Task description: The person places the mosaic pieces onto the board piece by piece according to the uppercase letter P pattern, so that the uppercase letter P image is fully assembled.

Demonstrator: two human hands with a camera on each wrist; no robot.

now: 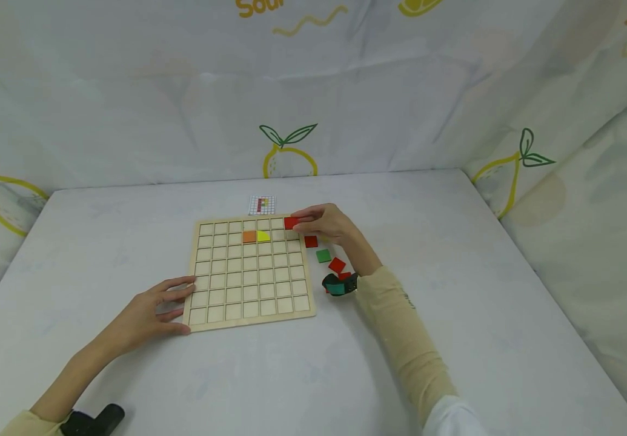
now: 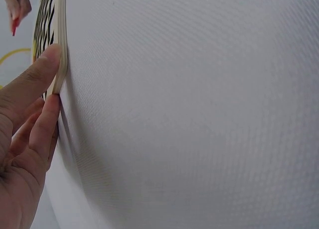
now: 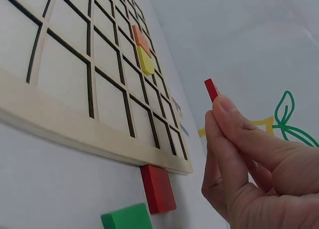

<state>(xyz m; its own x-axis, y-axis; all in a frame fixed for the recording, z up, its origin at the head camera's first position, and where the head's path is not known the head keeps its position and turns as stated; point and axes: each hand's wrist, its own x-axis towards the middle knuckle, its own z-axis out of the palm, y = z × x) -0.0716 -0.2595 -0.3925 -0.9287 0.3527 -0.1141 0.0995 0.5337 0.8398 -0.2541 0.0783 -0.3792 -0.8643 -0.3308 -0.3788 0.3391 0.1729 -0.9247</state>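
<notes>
My right hand (image 1: pixel 326 224) pinches a thin red square tile (image 3: pixel 211 89) between thumb and fingertips. In the head view this tile overlaps the far right corner of a wooden grid board (image 1: pixel 251 277). An orange tile (image 1: pixel 249 237) and a yellow tile with one rounded corner (image 1: pixel 263 235) sit side by side in the board's second row from the back. My left hand (image 1: pixel 146 315) rests its fingertips and thumb along the board's left edge near the front corner, the fingers nearly straight.
Off the board's right side lie a red tile (image 1: pixel 311 241), a green tile (image 1: pixel 323 255) and another red tile (image 1: pixel 337 264). More red shows by the dark wrist strap (image 1: pixel 339 285). A small printed grid card (image 1: pixel 262 204) lies behind the board. A lemon-print cloth (image 1: pixel 373 109) hangs beyond the table.
</notes>
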